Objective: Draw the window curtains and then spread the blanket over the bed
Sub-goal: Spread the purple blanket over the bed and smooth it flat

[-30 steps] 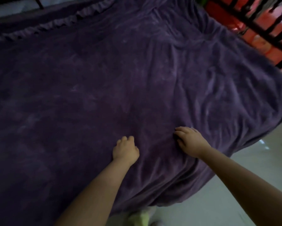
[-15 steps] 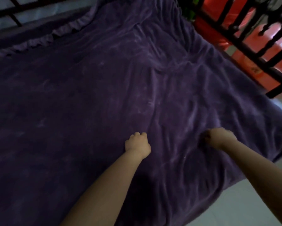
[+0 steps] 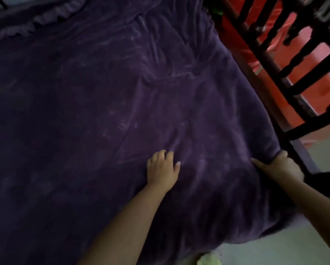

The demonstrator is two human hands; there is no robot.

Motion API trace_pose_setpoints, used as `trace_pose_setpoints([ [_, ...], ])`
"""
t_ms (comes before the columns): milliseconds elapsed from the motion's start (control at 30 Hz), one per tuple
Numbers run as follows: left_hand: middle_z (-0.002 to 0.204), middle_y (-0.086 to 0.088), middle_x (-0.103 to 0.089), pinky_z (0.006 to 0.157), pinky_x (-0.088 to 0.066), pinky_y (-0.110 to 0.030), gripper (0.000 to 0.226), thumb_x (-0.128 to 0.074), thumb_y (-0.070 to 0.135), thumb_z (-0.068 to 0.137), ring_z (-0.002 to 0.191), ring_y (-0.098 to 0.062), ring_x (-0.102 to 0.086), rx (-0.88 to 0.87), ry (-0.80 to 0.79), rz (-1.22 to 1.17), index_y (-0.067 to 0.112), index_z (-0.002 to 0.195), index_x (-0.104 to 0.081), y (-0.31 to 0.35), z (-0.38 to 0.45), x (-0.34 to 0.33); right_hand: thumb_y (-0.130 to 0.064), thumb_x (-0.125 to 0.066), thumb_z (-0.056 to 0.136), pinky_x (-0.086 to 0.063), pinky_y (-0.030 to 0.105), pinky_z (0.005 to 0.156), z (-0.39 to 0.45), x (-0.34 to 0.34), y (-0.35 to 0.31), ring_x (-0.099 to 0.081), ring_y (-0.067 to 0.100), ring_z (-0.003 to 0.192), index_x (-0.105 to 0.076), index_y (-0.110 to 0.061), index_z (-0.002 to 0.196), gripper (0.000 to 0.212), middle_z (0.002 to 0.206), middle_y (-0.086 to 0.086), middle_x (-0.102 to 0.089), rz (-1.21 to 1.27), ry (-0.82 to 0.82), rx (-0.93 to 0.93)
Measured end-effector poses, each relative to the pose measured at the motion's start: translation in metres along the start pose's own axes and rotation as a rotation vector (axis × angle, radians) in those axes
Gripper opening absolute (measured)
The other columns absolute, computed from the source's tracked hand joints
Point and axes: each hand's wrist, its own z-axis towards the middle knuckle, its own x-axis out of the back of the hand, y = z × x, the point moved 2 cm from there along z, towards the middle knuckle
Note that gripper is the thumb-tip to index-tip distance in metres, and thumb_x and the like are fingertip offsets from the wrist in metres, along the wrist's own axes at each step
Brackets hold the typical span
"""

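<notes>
Our right hand (image 3: pixel 280 167) grips the purple blanket (image 3: pixel 103 111) at the bed's near-right corner, beside the footboard (image 3: pixel 275 77); left hand (image 3: pixel 163 169) rests loose-fingered just inboard.

A purple blanket (image 3: pixel 122 104) lies spread, wrinkled, over the bed (image 3: pixel 301 150).

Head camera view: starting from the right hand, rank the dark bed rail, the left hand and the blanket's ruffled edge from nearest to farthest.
From the right hand, which grips the purple blanket at the bed's corner:
1. Dark bed rail, right beside it.
2. Left hand, on the blanket to its left.
3. Ruffled edge, far top left.
</notes>
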Motion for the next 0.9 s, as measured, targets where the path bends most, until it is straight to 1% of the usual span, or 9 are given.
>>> trace_pose_setpoints([
  [100, 0.153, -0.01, -0.024, 0.116, -0.015, -0.043, 0.054, -0.03, 0.044, 0.095, 0.141, -0.023, -0.02, -0.029, -0.032, -0.009, 0.019, 0.143, -0.026, 0.034, -0.009, -0.022, -0.049, -0.066, 0.075, -0.047, 0.044, 0.076, 0.008, 0.005, -0.006, -0.06, 0.045, 0.1, -0.041, 0.003, 0.113, 0.07, 0.111, 0.031, -0.061, -0.035, -0.05, 0.19],
  [200, 0.158, -0.008, -0.006, 0.117, -0.003, -0.046, 0.059, -0.027, 0.047, 0.095, 0.145, -0.021, -0.002, -0.135, -0.112, 0.006, 0.024, 0.147, -0.011, 0.063, -0.024, -0.036, -0.041, -0.064, 0.079, -0.048, 0.045, 0.078, 0.015, 0.038, -0.002, -0.059, 0.047, 0.099, -0.045, 0.004, 0.109, 0.057, 0.109, 0.035, -0.061, -0.106, -0.047, 0.377],
  [300, 0.158, -0.008, -0.002, 0.116, 0.001, -0.047, 0.056, -0.025, 0.043, 0.096, 0.146, -0.021, 0.002, -0.167, -0.105, 0.039, 0.025, 0.148, -0.008, 0.101, -0.037, -0.039, -0.043, -0.061, 0.081, -0.041, 0.04, 0.067, 0.019, 0.093, 0.011, -0.059, 0.049, 0.096, -0.049, 0.003, 0.106, 0.054, 0.107, 0.036, -0.061, -0.193, 0.016, 0.523],
  [367, 0.158, -0.011, -0.008, 0.116, -0.001, -0.05, 0.056, -0.031, 0.04, 0.096, 0.146, -0.023, -0.003, -0.149, -0.001, 0.003, 0.023, 0.147, -0.016, 0.122, -0.039, -0.031, -0.045, -0.061, 0.08, -0.041, 0.04, 0.068, 0.019, 0.122, 0.016, -0.059, 0.05, 0.095, -0.05, 0.002, 0.108, 0.056, 0.107, 0.036, -0.06, -0.226, 0.058, 0.577],
  [433, 0.155, -0.015, -0.019, 0.114, -0.008, -0.053, 0.056, -0.038, 0.039, 0.093, 0.144, -0.028, -0.013, -0.146, 0.134, -0.013, 0.02, 0.145, -0.026, 0.136, -0.04, -0.024, -0.045, -0.06, 0.08, -0.045, 0.044, 0.074, 0.02, 0.139, 0.021, -0.058, 0.049, 0.098, -0.05, 0.001, 0.112, 0.058, 0.11, 0.035, -0.06, -0.23, 0.07, 0.596],
  [500, 0.154, -0.015, -0.021, 0.114, -0.009, -0.053, 0.056, -0.038, 0.04, 0.092, 0.144, -0.028, -0.015, -0.131, 0.172, 0.022, 0.02, 0.144, -0.028, 0.139, -0.04, -0.024, -0.045, -0.061, 0.079, -0.044, 0.044, 0.076, 0.02, 0.139, 0.027, -0.057, 0.048, 0.101, -0.048, 0.001, 0.112, 0.057, 0.111, 0.034, -0.059, -0.188, 0.057, 0.571],
  [700, 0.157, -0.012, -0.006, 0.116, -0.003, -0.052, 0.062, -0.029, 0.048, 0.094, 0.145, -0.028, -0.002, -0.024, -0.182, 0.097, 0.021, 0.147, -0.012, 0.147, -0.035, -0.055, -0.039, -0.057, 0.086, -0.045, 0.045, 0.088, 0.025, 0.062, 0.043, -0.055, 0.043, 0.112, -0.034, 0.003, 0.121, 0.059, 0.119, 0.03, -0.057, -0.124, -0.018, 0.38],
  [800, 0.155, -0.014, -0.014, 0.115, -0.01, -0.053, 0.06, -0.032, 0.045, 0.095, 0.142, -0.031, -0.011, -0.005, -0.277, 0.122, 0.016, 0.145, -0.018, 0.155, -0.034, -0.06, -0.049, -0.05, 0.085, -0.046, 0.046, 0.086, 0.031, 0.036, 0.05, -0.057, 0.044, 0.107, -0.029, 0.004, 0.13, 0.072, 0.118, 0.03, -0.057, -0.172, 0.041, 0.381],
  [900, 0.143, -0.013, -0.033, 0.11, -0.024, -0.05, 0.051, -0.035, 0.041, 0.094, 0.132, -0.03, -0.028, -0.022, -0.262, 0.145, 0.014, 0.137, -0.032, 0.156, -0.033, -0.051, -0.057, -0.047, 0.083, -0.047, 0.046, 0.081, 0.036, 0.027, 0.054, -0.06, 0.044, 0.101, -0.032, 0.004, 0.13, 0.078, 0.112, 0.031, -0.059, -0.199, 0.101, 0.403],
])
